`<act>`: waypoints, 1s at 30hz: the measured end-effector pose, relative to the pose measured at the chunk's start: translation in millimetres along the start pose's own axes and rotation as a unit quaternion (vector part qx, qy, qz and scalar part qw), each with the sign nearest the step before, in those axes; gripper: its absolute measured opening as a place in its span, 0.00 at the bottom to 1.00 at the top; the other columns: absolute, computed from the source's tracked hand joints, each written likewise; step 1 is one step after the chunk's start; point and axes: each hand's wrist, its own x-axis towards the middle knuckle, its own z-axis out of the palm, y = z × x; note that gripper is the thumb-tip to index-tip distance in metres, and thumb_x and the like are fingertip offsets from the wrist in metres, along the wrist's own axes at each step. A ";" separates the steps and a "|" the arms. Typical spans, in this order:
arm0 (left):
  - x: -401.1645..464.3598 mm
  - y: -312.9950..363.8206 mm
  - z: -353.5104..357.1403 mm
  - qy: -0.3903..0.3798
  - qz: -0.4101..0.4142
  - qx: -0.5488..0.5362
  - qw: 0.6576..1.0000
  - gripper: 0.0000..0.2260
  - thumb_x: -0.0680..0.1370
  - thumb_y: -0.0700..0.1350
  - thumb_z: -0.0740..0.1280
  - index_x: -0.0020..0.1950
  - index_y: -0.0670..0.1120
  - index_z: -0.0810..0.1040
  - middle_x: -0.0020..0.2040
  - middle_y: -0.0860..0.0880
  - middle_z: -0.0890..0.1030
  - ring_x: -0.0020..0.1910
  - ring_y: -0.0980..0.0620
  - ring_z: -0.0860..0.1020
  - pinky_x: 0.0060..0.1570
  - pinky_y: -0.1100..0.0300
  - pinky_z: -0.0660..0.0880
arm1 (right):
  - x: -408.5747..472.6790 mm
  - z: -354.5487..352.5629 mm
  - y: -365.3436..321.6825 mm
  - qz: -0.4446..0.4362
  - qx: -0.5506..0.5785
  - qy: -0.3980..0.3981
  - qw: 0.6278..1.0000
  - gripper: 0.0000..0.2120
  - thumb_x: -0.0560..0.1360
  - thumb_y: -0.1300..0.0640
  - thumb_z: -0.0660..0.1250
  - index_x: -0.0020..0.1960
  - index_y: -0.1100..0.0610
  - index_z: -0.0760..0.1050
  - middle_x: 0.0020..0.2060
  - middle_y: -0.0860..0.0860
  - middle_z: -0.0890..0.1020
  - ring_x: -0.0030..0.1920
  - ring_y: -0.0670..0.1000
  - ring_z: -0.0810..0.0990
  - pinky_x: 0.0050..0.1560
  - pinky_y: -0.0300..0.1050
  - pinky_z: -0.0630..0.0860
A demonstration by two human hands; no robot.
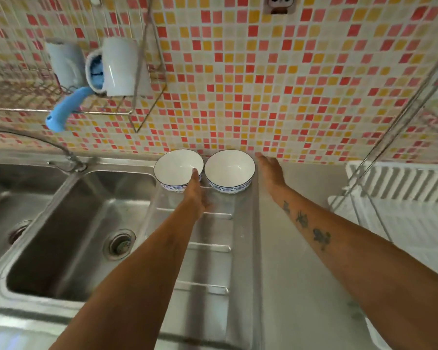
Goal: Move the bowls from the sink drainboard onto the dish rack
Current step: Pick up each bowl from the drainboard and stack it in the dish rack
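While both forearms stretch out from the bottom of the view across the steel desk, neither hand has a bowl yet. Nearest the camera lies the ribbed drainboard [202, 248], with the sink basin [68, 231] to its left and the white dish rack [400, 188] off to the right, well apart from the bowls. Farther out, the left hand [196, 195] reaches between the two bowls with fingers extended and loosely spread, a fingertip at the near rim of the left bowl [178, 169]; it holds nothing. The right hand [271, 170] lies flat and open just beside the right bowl [229, 170], on its outer side, also holding nothing; whether it touches the wall of the bowl cannot be told. The two bowls stand upright, side by side and nearly touching, at the far end of the drainboard against the tiled wall [288, 84].

They look like glazed ceramic with a blue pattern outside: stiff, fairly light for one hand, but breakable and probably slick if wet. A safe hold would likely be a thumb over the rim with fingers under the outer wall, or a cupped palm around the side. Knocking one bowl against the other, or against the steel edge, seems the main risk during the lift towards the rack.
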 end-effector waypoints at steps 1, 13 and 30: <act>6.1 -0.9 1.3 -0.002 -0.003 0.001 1.000 0.26 0.78 0.65 0.57 0.67 0.48 0.71 0.58 0.44 0.75 0.52 0.43 0.75 0.55 0.46 0.71 | 5.1 3.9 6.2 0.006 0.018 0.006 1.000 0.19 0.80 0.51 0.58 0.62 0.63 0.76 0.53 0.53 0.78 0.54 0.52 0.75 0.51 0.42 0.66; 35.3 -16.7 34.4 0.041 0.093 -0.020 0.995 0.27 0.77 0.29 0.58 0.73 0.48 0.61 0.73 0.44 0.66 0.67 0.34 0.70 0.52 0.32 0.76 | 35.0 34.4 40.2 0.099 0.071 -0.100 0.987 0.33 0.71 0.71 0.56 0.73 0.50 0.58 0.65 0.53 0.69 0.66 0.58 0.68 0.62 0.59 0.75; -159.0 16.4 46.8 -0.131 0.081 -0.187 0.970 0.23 0.78 0.60 0.58 0.69 0.49 0.71 0.66 0.42 0.74 0.64 0.34 0.73 0.54 0.31 0.74 | -124.3 -68.2 -76.3 -0.114 0.123 -0.025 0.985 0.31 0.71 0.73 0.57 0.63 0.41 0.61 0.55 0.43 0.70 0.60 0.51 0.71 0.46 0.53 0.83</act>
